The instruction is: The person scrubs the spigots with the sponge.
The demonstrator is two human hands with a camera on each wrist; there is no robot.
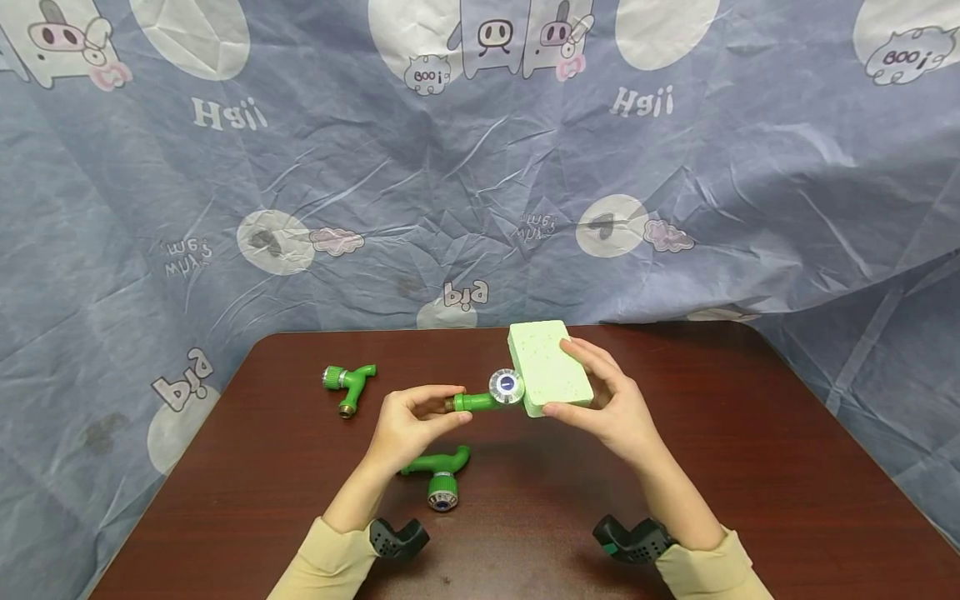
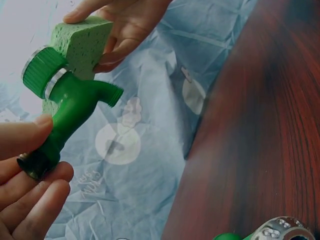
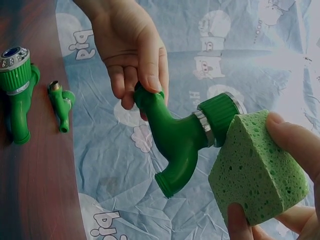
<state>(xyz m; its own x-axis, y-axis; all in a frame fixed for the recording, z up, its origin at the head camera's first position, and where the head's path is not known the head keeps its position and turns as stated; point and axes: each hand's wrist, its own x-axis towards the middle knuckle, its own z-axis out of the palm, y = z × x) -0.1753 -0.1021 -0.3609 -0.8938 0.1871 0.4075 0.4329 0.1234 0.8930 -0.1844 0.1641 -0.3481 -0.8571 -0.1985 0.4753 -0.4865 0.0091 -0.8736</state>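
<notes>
My left hand (image 1: 417, 423) pinches a green tap (image 1: 477, 402) by its threaded inlet end and holds it above the table. The tap's round knob (image 3: 220, 119) has a ribbed green side, a silver ring and a clear top with a blue centre. With thumb and fingers, my right hand (image 1: 611, 408) grips a light green sponge (image 1: 551, 367), a thick porous block. One side of the sponge meets the tap's knob in the head and right wrist views. In the left wrist view the tap (image 2: 75, 107) partly hides the sponge (image 2: 82, 47).
Two more green taps lie on the dark red-brown table (image 1: 720, 450): one tap (image 1: 351, 385) at the back left, another tap (image 1: 442, 475) nearer, partly behind my left wrist. A blue printed cloth (image 1: 420, 167) hangs behind the table's far edge.
</notes>
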